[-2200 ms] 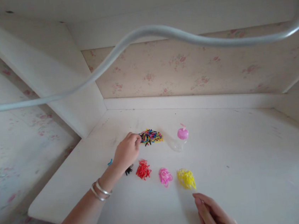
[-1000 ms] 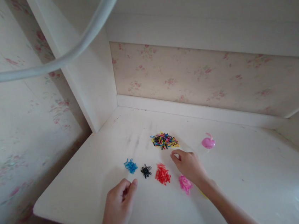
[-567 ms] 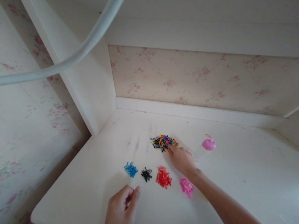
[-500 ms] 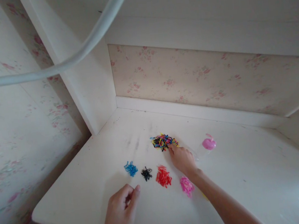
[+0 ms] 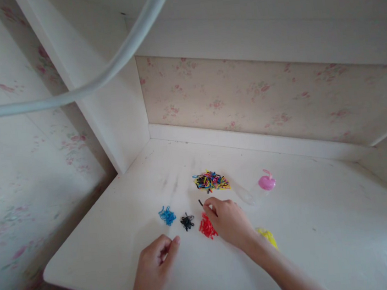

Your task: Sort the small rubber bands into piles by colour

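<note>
My right hand [image 5: 227,217] pinches a small black rubber band [image 5: 200,203] between thumb and forefinger, just off the desk. Beneath and beside this hand lies a red rubber band pile [image 5: 207,227], partly covered by it. My left hand [image 5: 156,264] is curled closed near the desk's front, thumb against forefinger, with nothing visible in it. Just beyond it are a blue band pile [image 5: 167,216] and a black band pile [image 5: 187,221]. Farther back sits a mixed-colour band pile [image 5: 211,181]. A yellow band pile [image 5: 267,237] shows beyond my right forearm.
A clear plastic container [image 5: 243,194] lies right of the mixed pile, and a pink lid-like piece [image 5: 267,182] stands beside it. The white desk [image 5: 97,247] ends in a rounded corner at left. A pale curved tube [image 5: 103,76] crosses the upper left.
My right hand has drawn back from the mixed pile toward the red pile, bringing out a black rubber band. It now hides the pink pile, and the yellow pile has come into view.
</note>
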Tool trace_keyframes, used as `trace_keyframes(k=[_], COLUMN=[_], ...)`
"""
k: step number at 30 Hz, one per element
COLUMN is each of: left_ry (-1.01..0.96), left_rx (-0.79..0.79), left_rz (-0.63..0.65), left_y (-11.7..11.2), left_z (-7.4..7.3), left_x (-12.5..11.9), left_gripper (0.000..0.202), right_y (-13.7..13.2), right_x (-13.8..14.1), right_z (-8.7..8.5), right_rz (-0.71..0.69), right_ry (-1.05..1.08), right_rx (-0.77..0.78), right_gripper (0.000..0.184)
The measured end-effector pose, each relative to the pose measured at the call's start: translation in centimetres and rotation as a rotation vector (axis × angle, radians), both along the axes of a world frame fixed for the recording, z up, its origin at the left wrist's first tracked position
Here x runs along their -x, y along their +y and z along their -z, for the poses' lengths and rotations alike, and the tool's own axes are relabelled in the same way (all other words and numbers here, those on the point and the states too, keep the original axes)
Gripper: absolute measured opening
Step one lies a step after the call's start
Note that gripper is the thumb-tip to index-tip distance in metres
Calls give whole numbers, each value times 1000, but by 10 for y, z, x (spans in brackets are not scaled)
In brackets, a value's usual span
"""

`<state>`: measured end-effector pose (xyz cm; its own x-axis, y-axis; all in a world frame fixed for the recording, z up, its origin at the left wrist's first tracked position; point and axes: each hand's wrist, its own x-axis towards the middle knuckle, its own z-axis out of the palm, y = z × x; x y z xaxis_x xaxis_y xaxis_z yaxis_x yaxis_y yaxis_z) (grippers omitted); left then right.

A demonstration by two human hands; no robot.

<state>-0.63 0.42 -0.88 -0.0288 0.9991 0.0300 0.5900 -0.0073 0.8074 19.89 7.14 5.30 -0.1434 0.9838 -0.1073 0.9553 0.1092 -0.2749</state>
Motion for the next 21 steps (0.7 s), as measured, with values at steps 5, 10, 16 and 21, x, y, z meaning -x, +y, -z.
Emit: trace_keyframes(k=[5,10,16,21], left_ry=[24,19,-3,65], left_rx=[-6,-3,56,78], left_rz=[-3,2,-8,110], left_y=[-2,-2,2,19], left_z=[1,2,0,-18], left_x=[1,3,3,1], left_gripper=[44,44,45,43], right_y=[-9,-15,-62,-121], right_x=[30,20,-23,-62], right_z=[0,-7,-9,50], right_rz=[-170,-152,-34,257], right_ry=[-22,31,403,610], right_rx=[-31,-53,-10,-117], right_gripper=[34,32,40,50])
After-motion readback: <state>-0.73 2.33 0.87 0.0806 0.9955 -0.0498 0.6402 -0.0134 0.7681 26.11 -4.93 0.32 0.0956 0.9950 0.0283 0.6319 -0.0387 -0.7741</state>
